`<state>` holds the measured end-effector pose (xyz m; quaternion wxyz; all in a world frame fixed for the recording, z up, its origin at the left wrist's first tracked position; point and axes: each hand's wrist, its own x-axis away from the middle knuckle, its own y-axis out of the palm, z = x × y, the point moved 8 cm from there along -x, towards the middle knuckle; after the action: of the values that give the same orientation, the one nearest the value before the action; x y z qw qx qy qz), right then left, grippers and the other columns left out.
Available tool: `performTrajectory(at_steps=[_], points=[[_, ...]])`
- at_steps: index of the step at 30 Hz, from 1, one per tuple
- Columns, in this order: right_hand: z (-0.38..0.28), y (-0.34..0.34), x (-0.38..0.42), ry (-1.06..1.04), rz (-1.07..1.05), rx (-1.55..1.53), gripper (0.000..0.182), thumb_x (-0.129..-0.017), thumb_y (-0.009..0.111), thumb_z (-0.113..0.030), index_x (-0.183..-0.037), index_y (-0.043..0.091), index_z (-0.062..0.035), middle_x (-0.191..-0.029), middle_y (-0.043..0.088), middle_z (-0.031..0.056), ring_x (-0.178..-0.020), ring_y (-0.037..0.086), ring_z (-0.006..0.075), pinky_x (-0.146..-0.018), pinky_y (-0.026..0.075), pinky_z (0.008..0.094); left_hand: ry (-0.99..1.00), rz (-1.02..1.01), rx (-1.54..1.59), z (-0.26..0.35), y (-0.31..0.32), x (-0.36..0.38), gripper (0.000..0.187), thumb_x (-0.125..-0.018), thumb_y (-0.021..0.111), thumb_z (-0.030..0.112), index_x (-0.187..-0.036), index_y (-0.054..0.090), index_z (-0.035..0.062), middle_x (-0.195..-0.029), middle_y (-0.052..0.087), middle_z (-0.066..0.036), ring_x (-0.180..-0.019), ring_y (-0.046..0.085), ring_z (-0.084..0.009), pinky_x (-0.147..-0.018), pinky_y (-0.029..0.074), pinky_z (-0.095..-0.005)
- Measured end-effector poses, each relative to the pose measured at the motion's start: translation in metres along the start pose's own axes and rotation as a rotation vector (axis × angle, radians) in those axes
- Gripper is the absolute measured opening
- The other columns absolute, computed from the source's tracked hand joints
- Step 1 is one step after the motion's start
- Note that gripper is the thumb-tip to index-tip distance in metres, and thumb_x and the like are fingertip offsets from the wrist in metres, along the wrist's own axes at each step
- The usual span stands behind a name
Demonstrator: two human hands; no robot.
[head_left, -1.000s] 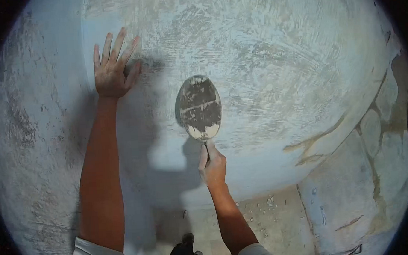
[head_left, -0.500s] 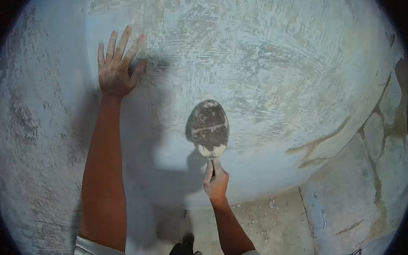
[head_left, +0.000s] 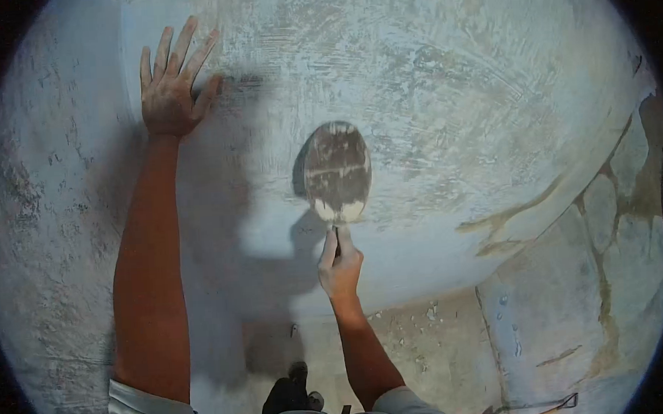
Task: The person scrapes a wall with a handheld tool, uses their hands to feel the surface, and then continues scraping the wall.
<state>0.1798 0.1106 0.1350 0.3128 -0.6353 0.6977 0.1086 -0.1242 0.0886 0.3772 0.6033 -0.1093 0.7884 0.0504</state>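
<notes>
My left hand [head_left: 168, 103] lies on the patchy white plaster wall [head_left: 414, 75], fingers spread and pointing up. Its arm stretches along the left of the view. Lower and to the right, my right hand [head_left: 341, 270] grips the narrow handle of an oval-bladed trowel [head_left: 337, 169]. The blade is dark with pale powder smears, whitest near the handle, and it overlaps the wall. A shadow shows along the blade's left edge.
Cracks and brown bare strips [head_left: 512, 212] mark the wall's lower right. Below lies the floor [head_left: 420, 330] with scattered pale chips. An orange-and-metal tool [head_left: 537, 407] lies at the lower right edge. My shoes [head_left: 300, 373] show at the bottom.
The trowel and my right hand appear higher in the view. The left hand and wall features also shift somewhat up and left, as the view tilts down. The orange-and-metal tool shows more.
</notes>
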Motion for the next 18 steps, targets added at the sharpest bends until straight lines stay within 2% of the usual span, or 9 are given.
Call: performTrajectory(at_steps=[1,4,8,10,12,15,18], points=[[-0.014,-0.002,-0.011,-0.049,0.02,0.041,0.021,-0.1,0.055,-0.009,-0.113,0.063,0.0053,-0.063,0.056,0.0185,-0.05,0.055,0.0243,-0.051,0.045,0.0332,0.006,0.058,0.023,0.0,-0.003,-0.001,0.055,-0.093,0.057,0.057,-0.145,0.05,0.0406,-0.16,0.037,0.006,-0.146,0.036,-0.0274,-0.119,0.025,-0.0583],[-0.002,-0.005,-0.012,-0.031,0.02,0.066,0.022,-0.1,0.055,-0.01,-0.116,0.063,0.0035,-0.062,0.054,0.0181,-0.049,0.053,0.022,-0.05,0.043,0.0331,0.012,0.069,0.026,-0.001,-0.002,0.0,0.053,-0.094,0.056,0.058,-0.144,0.052,0.0401,-0.159,0.038,0.006,-0.146,0.037,-0.0274,-0.118,0.026,-0.0591],[0.03,-0.007,0.022,-0.073,0.063,0.031,0.03,-0.1,0.053,-0.009,-0.127,0.06,0.0025,-0.057,0.05,0.0158,-0.046,0.048,0.0204,-0.047,0.039,0.0321,0.012,0.078,0.028,0.0,-0.002,0.0,0.052,-0.094,0.055,0.058,-0.143,0.053,0.0398,-0.159,0.038,0.006,-0.146,0.036,-0.0274,-0.118,0.026,-0.059],[0.012,-0.006,0.009,-0.042,0.015,0.074,0.031,-0.1,0.053,-0.009,-0.128,0.059,0.0025,-0.057,0.051,0.0162,-0.046,0.048,0.0205,-0.048,0.039,0.0328,0.016,0.073,0.017,-0.002,-0.001,0.001,0.053,-0.094,0.055,0.058,-0.143,0.053,0.0397,-0.159,0.038,0.006,-0.146,0.037,-0.0273,-0.118,0.026,-0.0587],[-0.001,-0.007,-0.003,-0.04,0.025,0.064,0.029,-0.1,0.053,-0.008,-0.125,0.06,0.003,-0.057,0.051,0.0167,-0.046,0.049,0.021,-0.048,0.04,0.033,0.042,0.072,0.038,-0.001,0.0,0.001,0.056,-0.096,0.052,0.059,-0.146,0.051,0.036,-0.161,0.036,0.003,-0.147,0.034,-0.0301,-0.118,0.023,-0.0611],[0.02,-0.011,-0.003,-0.118,0.052,0.081,0.028,-0.1,0.053,-0.007,-0.125,0.061,0.0027,-0.06,0.052,0.0169,-0.047,0.048,0.0198,-0.048,0.04,0.0324,0.042,0.043,0.027,0.001,0.0,0.0,0.057,-0.097,0.051,0.06,-0.148,0.049,0.0338,-0.161,0.035,0.001,-0.148,0.032,-0.0319,-0.118,0.022,-0.0623],[0.019,-0.016,0.016,-0.049,0.059,0.035,0.025,-0.1,0.054,-0.007,-0.12,0.063,0.0027,-0.062,0.055,0.0176,-0.047,0.049,0.0199,-0.049,0.041,0.0323,0.039,0.028,-0.011,-0.002,0.001,0.0,0.058,-0.097,0.049,0.061,-0.148,0.049,0.0333,-0.161,0.035,0.0,-0.148,0.032,-0.0324,-0.118,0.021,-0.0623]])
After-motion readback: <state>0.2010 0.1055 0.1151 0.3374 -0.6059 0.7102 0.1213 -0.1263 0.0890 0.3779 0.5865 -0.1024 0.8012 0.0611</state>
